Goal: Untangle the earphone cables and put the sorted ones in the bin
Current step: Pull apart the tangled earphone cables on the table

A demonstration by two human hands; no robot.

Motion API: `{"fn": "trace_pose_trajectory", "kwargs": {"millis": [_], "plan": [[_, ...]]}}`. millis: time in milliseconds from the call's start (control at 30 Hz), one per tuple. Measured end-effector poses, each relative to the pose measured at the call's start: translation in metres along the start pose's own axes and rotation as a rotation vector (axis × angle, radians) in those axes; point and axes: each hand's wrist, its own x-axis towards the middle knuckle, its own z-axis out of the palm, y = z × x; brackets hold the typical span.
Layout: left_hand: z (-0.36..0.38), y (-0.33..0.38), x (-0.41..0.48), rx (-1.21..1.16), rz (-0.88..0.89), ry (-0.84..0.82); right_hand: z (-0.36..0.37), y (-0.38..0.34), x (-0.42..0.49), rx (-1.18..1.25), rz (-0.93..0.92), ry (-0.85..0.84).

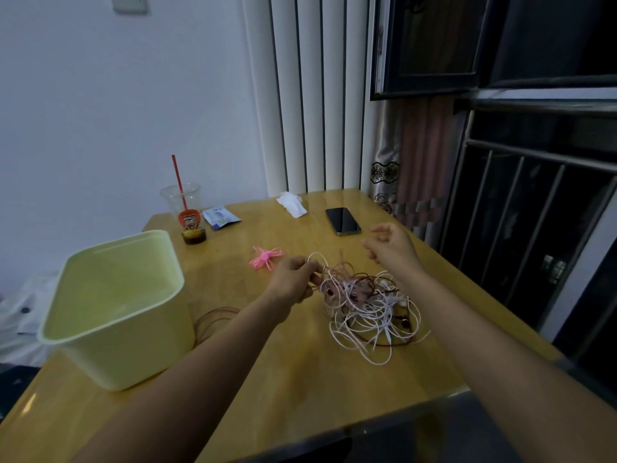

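My left grip (pixel 293 279) pinches a few pale loops at the left edge of the one tangle of earphone cables (pixel 367 309), which lies on the counter (pixel 300 379); white and brown strands seem mixed in it, too knotted to count; my right grip (pixel 390 245) hovers above the tangle, fingers loosely curled around nothing; one pale green bin (pixel 133 355) stands at left, one brown coiled cable (pixel 213 319) just beside it; farther back lie one phone (pixel 343 221), one cup (pixel 187 212) with a red straw, one pink spider toy (pixel 265 257), one sachet (pixel 220 218), one crumpled tissue (pixel 292 202).
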Motion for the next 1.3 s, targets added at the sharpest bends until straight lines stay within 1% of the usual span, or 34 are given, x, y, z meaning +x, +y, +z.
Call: {"fn": "trace_pose_trajectory", "kwargs": {"millis": [33, 67, 100, 167, 200, 233, 300, 367, 433, 567, 667, 767, 800, 867, 933, 1000, 1100, 1167, 1233, 1300], "plan": [[0.001, 0.0, 0.0, -0.014, -0.009, 0.002, 0.002, -0.004, -0.004, -0.026, -0.111, -0.015], [0.002, 0.0, 0.001, -0.031, -0.015, 0.005, 0.004, -0.009, -0.009, -0.052, -0.215, -0.082], [0.003, -0.001, 0.001, -0.052, -0.019, 0.009, 0.006, -0.014, -0.014, -0.108, -0.288, -0.189], [0.004, -0.001, 0.001, -0.094, -0.033, 0.022, 0.013, -0.016, -0.022, -0.298, -0.346, -0.408], [0.003, -0.002, 0.001, -0.106, -0.045, 0.026, 0.017, -0.014, -0.024, -0.373, -0.349, -0.461], [0.003, -0.002, 0.001, -0.112, -0.058, 0.026, 0.021, -0.012, -0.025, -0.41, -0.345, -0.466], [0.001, -0.004, 0.001, -0.125, -0.079, 0.007, 0.025, -0.007, -0.025, -0.431, -0.342, -0.423], [-0.003, -0.005, 0.001, -0.151, -0.098, -0.007, 0.028, -0.004, -0.023, -0.484, -0.344, -0.43], [-0.005, -0.004, 0.001, -0.171, -0.113, -0.012, 0.03, -0.002, -0.021, -0.527, -0.364, -0.448], [-0.007, -0.002, -0.001, -0.158, -0.115, -0.03, 0.038, -0.002, -0.02, -0.554, -0.431, -0.406], [-0.009, -0.004, -0.002, -0.14, -0.106, -0.043, 0.042, -0.003, -0.02, -0.606, -0.41, -0.475], [-0.012, -0.006, -0.004, -0.106, -0.095, -0.074, 0.041, -0.006, -0.021, -0.533, -0.367, -0.574], [-0.013, -0.007, -0.005, -0.094, -0.096, -0.083, 0.041, -0.008, -0.022, -0.517, -0.375, -0.567], [-0.013, -0.007, -0.005, -0.069, -0.1, -0.098, 0.039, -0.011, -0.022, -0.508, -0.391, -0.497], [-0.013, -0.008, -0.005, -0.061, -0.103, -0.09, 0.037, -0.013, -0.02, -0.445, -0.351, -0.424], [-0.015, -0.01, -0.004, -0.036, -0.093, -0.063, 0.033, -0.013, -0.015, -0.263, -0.231, -0.315], [-0.018, -0.01, -0.004, 0.063, -0.053, -0.073, 0.027, -0.01, -0.004, 0.13, 0.107, -0.086], [-0.019, -0.009, -0.005, 0.148, -0.026, -0.085, 0.024, -0.007, 0.0, 0.254, 0.308, -0.056], [-0.019, -0.009, -0.006, 0.197, -0.002, -0.09, 0.022, -0.003, 0.0, 0.274, 0.418, -0.089], [-0.021, -0.01, -0.006, 0.21, 0.017, -0.09, 0.022, 0.0, 0.001, 0.145, 0.404, -0.109]]}}
